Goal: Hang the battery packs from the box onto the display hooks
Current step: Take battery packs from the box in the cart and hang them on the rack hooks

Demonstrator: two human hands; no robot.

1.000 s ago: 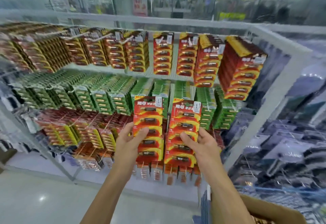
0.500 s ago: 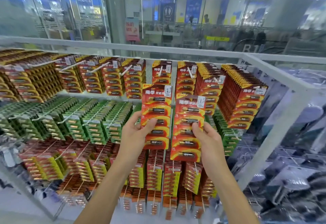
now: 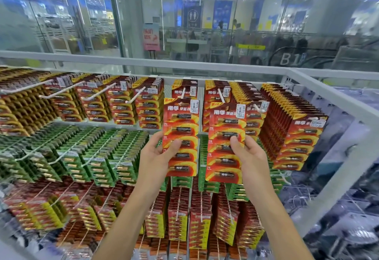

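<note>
Before a stocked display rack (image 3: 336, 104), left hand (image 3: 155, 157) grips one red battery pack (image 3: 181, 124), right hand (image 3: 251, 157) grips another (image 3: 226, 124).

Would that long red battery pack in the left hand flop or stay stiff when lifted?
Probably fairly stiff: the battery pack stands straight above and below the left hand gripping its middle. Likely heavy for something so thin, carrying a column of batteries. The glossy front may be slippery.
</note>
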